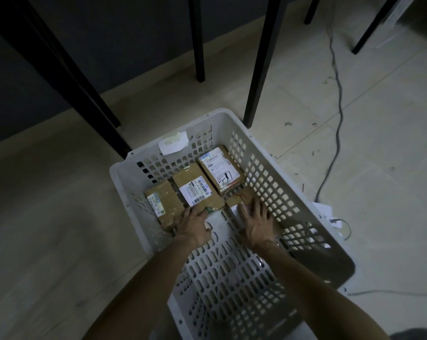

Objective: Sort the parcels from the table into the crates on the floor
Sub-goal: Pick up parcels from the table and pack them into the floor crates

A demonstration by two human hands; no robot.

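Observation:
A white perforated crate stands on the floor with several brown cardboard parcels lying flat in its far end. The left parcel, the middle parcel and the far right parcel each carry a white label. A fourth parcel lies under my right hand, whose straight fingers press flat on it. My left hand rests on the near edges of the left and middle parcels, fingers extended. Both forearms reach down into the crate.
A paper tag hangs on the crate's far wall. Black table legs stand just behind the crate. A cable runs across the tiled floor at the right, and papers lie beside the crate's right wall.

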